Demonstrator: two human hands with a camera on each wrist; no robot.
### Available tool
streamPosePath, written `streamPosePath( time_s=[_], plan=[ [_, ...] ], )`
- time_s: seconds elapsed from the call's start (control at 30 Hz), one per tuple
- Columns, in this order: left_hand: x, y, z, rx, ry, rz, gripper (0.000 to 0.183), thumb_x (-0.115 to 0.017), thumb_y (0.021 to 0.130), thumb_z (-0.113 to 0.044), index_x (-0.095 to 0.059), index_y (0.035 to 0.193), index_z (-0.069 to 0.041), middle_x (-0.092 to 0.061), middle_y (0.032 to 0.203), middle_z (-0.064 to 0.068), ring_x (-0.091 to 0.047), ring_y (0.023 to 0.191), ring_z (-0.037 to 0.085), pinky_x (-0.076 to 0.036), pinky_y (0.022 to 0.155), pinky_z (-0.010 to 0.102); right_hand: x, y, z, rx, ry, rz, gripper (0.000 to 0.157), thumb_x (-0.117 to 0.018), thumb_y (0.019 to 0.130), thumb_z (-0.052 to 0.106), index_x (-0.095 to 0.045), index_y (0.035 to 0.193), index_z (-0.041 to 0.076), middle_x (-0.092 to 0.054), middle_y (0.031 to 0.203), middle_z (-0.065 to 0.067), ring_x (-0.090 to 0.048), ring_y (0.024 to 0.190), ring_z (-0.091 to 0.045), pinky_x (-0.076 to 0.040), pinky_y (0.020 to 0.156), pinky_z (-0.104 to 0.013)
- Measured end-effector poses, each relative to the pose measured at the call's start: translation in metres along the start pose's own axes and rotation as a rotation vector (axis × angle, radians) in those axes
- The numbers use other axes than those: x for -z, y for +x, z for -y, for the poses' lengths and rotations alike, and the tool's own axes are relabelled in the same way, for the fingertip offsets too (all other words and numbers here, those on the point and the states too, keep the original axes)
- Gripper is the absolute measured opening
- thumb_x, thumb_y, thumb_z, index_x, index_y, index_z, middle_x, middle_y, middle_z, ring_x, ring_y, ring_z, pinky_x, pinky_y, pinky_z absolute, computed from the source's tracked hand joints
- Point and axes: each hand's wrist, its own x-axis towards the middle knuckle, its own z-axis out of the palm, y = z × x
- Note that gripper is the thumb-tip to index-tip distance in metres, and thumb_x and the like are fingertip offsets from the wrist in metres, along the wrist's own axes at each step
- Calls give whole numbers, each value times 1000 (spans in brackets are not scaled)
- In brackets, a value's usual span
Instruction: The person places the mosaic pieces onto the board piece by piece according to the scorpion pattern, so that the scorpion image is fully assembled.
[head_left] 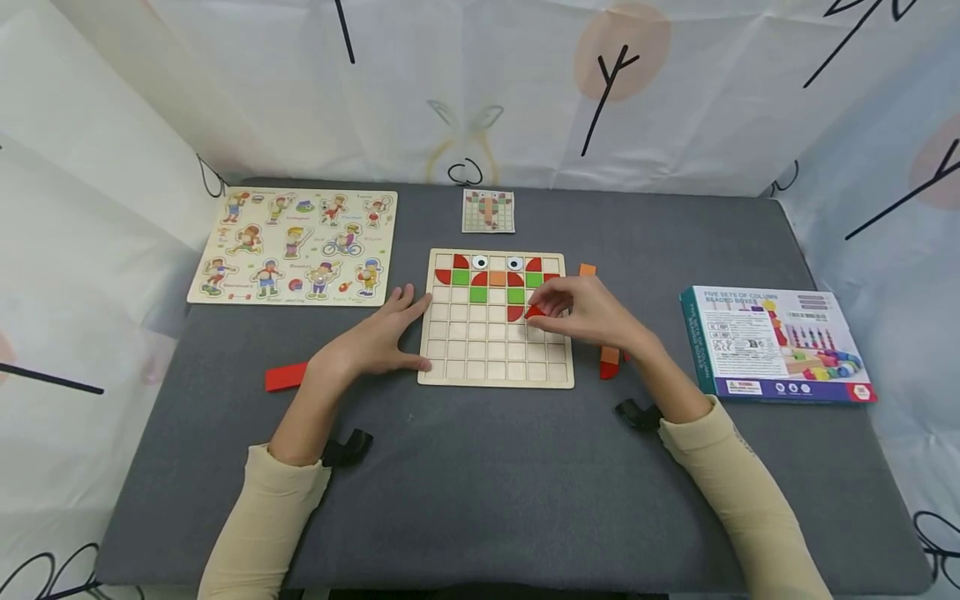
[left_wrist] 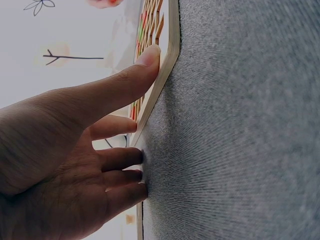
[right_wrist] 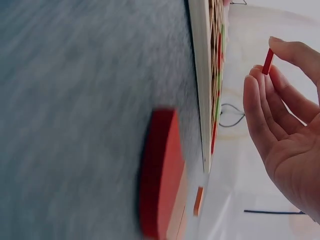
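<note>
A wooden grid board (head_left: 457,350) lies in the middle of the table, its upper squares filled with red, green and orange pieces and two eye pieces. My left hand (head_left: 367,337) spreads at the board's left edge. In the left wrist view its thumb (left_wrist: 127,82) rests on the board's rim near a corner, fingers extended along the side. My right hand (head_left: 592,310) is over the right half of the board, pinching a small red piece (head_left: 534,312) between thumb and fingertips. The right wrist view shows this red piece (right_wrist: 268,61) edge-on, raised above the board.
Orange and red pieces (head_left: 609,363) lie right of the board, partly under my right forearm. A red strip (head_left: 285,377) is beside my left wrist. Around the table are a picture puzzle board (head_left: 281,287), a small pattern card (head_left: 488,212) and a box (head_left: 750,342).
</note>
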Motion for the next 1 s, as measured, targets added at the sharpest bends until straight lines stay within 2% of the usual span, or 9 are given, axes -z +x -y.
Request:
streamPosePath(
  time_s=[0.2,0.37,0.5,0.63,0.83,1.0],
  plan=[
    [0,0,0,-1,1,1,112,-87,93,-36,-15,176,-11,0,183,22,6,172,44,-20,136,63,-6,9,7,11,29,12,27,-87,92,18,-79,114,4,-78,96,-6,-70,85,-16,-61,82,-32],
    [0,0,0,1,1,0,112,-87,93,-36,-15,176,-11,0,183,22,5,172,44,-20,136,64,-10,16,13,38,31,22,25,-85,95,18,-81,116,6,-80,98,-6,-72,86,-16,-61,82,-30],
    [0,-1,0,2,1,-1,112,-88,93,-35,-16,175,-11,0,183,23,5,172,44,-20,136,64,-13,23,16,51,26,27,18,-86,94,17,-84,111,11,-81,97,-3,-72,83,-15,-62,81,-31],
    [0,-1,0,0,-1,-3,112,-88,93,-35,-16,175,-10,0,183,23,5,171,44,-20,136,64,-15,30,17,62,25,19,18,-89,91,15,-84,108,12,-81,95,-2,-72,82,-15,-63,81,-32],
    [-1,-1,0,-5,-1,-9,112,-88,93,-34,-16,175,-10,-1,183,23,4,171,45,-20,136,64,-18,34,17,77,4,24,22,-89,91,14,-84,112,9,-82,98,-5,-74,80,-14,-61,79,-26],
    [-1,-1,0,-7,-2,-11,112,-88,93,-34,-16,175,-10,-1,183,23,4,171,45,-19,136,64,-22,40,19,48,48,21,17,-87,92,12,-83,109,9,-83,100,-6,-76,80,-15,-60,77,-23]
  ],
)
